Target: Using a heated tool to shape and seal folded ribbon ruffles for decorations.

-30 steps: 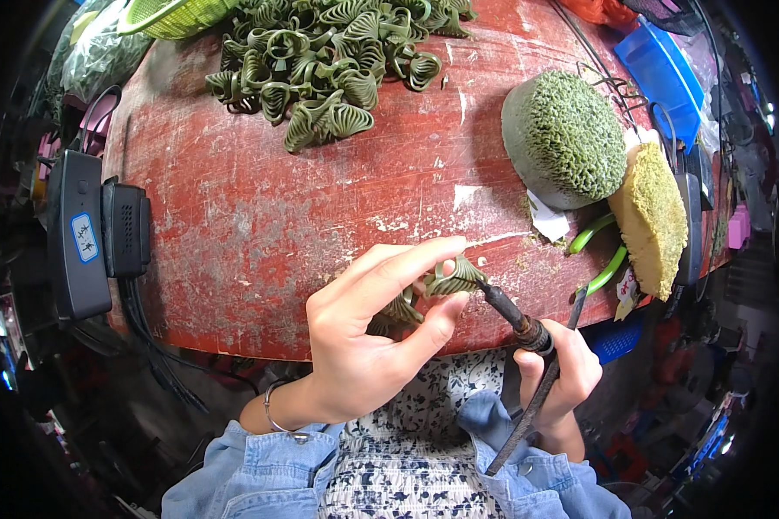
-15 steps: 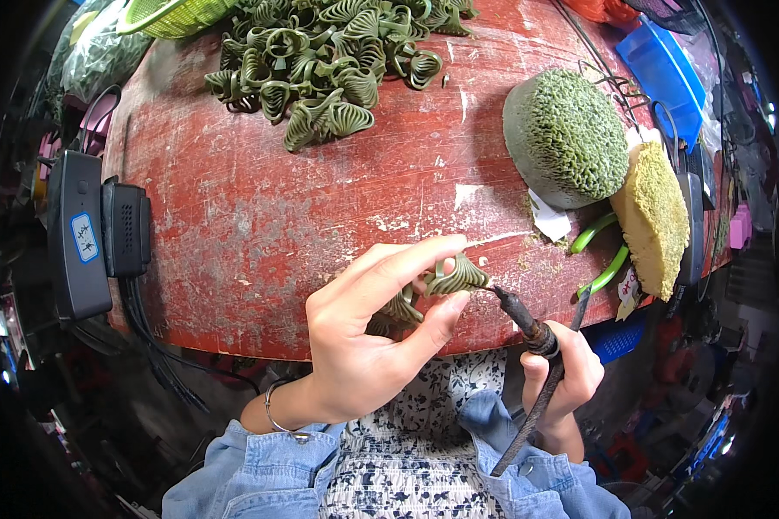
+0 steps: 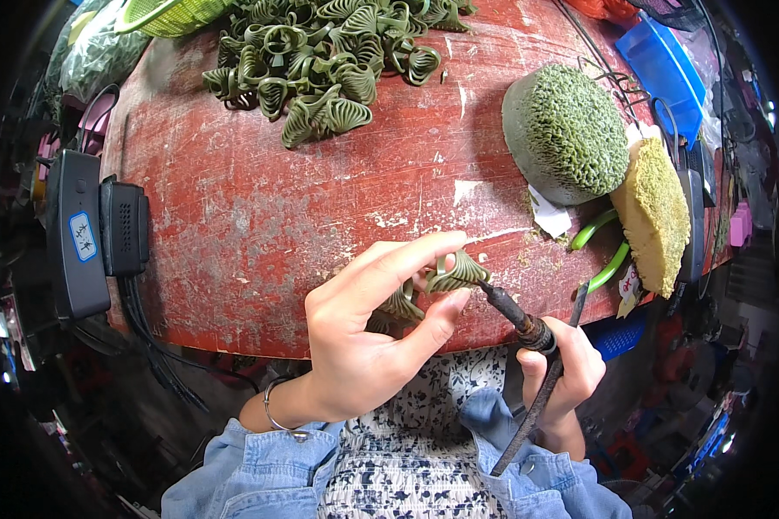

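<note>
My left hand has its fingers closed on a dark green ribbed plastic piece, and a similar piece shows partly behind those fingers. My right hand grips a soldering-iron-like tool with a worn dark shaft, its point at the held piece's right edge. A long thin dark rod or cord crosses my right hand diagonally. Beyond it lie green curved handles, partly under a yellow textured sponge-like block.
A pile of similar green pieces covers the upper red table. A green textured round block is at right, near a blue tray. Black devices with cables line the left edge; a green basket is top left.
The tool's point shifted slightly right half a second ago and is back left at the held piece now. My left hand's grip looks much the same.
</note>
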`<state>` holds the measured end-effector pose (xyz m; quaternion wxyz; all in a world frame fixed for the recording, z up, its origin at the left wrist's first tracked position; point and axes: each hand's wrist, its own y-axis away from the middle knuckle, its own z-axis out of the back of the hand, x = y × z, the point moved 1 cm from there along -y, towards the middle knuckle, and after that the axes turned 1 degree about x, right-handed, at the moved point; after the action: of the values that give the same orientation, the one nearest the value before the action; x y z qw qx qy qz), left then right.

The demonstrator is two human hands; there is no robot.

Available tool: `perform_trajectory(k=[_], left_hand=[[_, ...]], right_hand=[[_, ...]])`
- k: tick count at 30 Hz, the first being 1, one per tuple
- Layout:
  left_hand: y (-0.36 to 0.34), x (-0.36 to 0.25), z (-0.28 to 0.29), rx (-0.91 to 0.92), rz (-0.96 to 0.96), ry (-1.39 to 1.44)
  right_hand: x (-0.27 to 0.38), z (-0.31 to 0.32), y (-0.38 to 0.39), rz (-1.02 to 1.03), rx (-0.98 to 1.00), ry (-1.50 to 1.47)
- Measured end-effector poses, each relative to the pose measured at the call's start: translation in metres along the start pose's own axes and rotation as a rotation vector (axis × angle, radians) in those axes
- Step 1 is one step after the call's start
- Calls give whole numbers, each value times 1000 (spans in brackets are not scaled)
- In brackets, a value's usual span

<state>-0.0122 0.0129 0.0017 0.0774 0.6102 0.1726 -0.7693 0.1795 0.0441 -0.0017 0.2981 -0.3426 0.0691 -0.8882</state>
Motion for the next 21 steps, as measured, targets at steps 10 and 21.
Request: perform_trajectory(k=[10, 21], left_hand=[[4, 0, -1, 37, 159, 106], [4, 2, -1, 51, 116, 94]], right_hand=[[1, 0, 1, -27, 7, 11], [0, 0, 5, -65, -12, -18]])
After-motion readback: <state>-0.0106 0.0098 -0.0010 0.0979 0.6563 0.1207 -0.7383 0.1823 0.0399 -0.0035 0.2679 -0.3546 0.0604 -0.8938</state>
